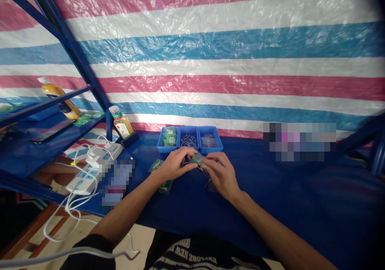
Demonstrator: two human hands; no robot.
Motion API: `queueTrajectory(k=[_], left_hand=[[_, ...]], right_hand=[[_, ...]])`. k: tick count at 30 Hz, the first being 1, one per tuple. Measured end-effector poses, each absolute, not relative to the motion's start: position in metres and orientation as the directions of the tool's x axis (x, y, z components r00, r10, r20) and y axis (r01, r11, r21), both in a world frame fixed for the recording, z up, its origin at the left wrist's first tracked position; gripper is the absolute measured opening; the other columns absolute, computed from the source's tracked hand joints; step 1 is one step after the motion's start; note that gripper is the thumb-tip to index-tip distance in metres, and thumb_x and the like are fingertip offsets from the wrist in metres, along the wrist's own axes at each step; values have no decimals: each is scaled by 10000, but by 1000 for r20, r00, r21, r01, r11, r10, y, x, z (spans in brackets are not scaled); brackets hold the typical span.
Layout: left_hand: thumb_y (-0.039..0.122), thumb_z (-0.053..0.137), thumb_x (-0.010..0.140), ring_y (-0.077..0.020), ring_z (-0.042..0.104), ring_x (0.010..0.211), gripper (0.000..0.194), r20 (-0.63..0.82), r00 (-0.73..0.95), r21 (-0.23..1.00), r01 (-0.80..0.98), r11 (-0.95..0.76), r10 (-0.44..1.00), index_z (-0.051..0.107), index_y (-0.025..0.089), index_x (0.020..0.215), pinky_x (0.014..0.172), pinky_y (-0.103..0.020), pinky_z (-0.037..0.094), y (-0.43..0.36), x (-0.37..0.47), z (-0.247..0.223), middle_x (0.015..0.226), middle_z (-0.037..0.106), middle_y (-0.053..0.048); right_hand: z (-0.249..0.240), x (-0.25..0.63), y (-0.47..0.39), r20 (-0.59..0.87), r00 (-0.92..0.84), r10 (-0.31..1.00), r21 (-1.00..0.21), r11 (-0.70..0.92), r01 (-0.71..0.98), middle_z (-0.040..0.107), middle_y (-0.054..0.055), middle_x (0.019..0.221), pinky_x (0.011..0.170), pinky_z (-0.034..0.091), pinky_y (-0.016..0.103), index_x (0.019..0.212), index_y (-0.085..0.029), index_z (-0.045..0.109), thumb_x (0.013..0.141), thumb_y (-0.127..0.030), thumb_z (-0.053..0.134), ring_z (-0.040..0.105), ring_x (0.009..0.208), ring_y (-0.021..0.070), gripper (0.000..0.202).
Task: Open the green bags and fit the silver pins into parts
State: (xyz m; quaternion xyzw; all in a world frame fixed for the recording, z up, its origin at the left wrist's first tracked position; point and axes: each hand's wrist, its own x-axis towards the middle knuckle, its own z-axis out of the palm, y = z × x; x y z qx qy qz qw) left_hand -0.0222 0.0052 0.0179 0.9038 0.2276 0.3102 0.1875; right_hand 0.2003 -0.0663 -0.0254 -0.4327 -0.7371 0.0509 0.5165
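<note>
My left hand [177, 163] and my right hand [223, 176] meet over the blue table, both pinching a small green packet [197, 158] between thumb and fingers. Just beyond them stand three joined blue bins [190, 148]. Green packets [169, 137] fill the left compartment, small dark metal pins or screws [189, 140] lie in the middle one, and clear plastic pieces [208, 141] are in the right one. More green packets [165, 187] lie beside my left wrist. Under my right fingers, a few metal pieces and something clear are partly hidden.
White power strips [82, 178] with tangled cables sit on the left, near a blurred-out phone-like object [118, 183]. A capped drink bottle [120, 121] stands at the back left by the blue frame [75, 57]. Striped plastic sheeting [210, 41] hangs behind. Another blurred item [300, 139] lies back right.
</note>
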Motion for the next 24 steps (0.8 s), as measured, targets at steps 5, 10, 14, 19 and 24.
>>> queueTrajectory(k=[5,10,14,19,24], left_hand=[[386,644,976,-222,617,1063,255,522,735,416,224,-882,433,667,172,1112,974,-354,483,6,-19,19,1118,680,-115],[297,531,1036,-199,627,986,208,490,779,381,212,-900,391,676,162,974,924,-328,491,9,-19,14,1012,693,-104],[311,507,1047,-176,629,891,247,441,798,376,252,-892,411,655,158,921,827,-283,489,10,-19,9,918,675,-81],[372,591,1009,-194,646,961,228,431,813,385,226,-895,391,678,165,1049,899,-306,496,9,-18,10,999,706,-90],[320,510,1044,-186,644,902,256,439,818,361,218,-907,371,682,151,958,842,-294,503,8,-18,12,928,699,-97]], right_hand=[[-19,201,-67,720,-133,681,-516,654,553,747,68,1000,872,558,467,1081,-278,767,1017,-252,581,648,964,266,198],[-21,196,-64,687,-162,708,-530,641,556,738,71,1032,864,541,431,1106,-256,716,997,-304,630,638,969,262,147],[-28,196,-62,637,-179,750,-547,603,580,682,61,878,774,511,388,911,-235,653,1013,-295,596,610,855,242,132],[-30,199,-64,635,-178,752,-574,613,543,667,56,894,775,489,369,846,-233,606,1031,-246,543,605,861,230,196],[-27,197,-64,604,-201,771,-576,597,558,676,52,912,769,485,354,969,-232,622,1020,-288,579,611,867,230,87]])
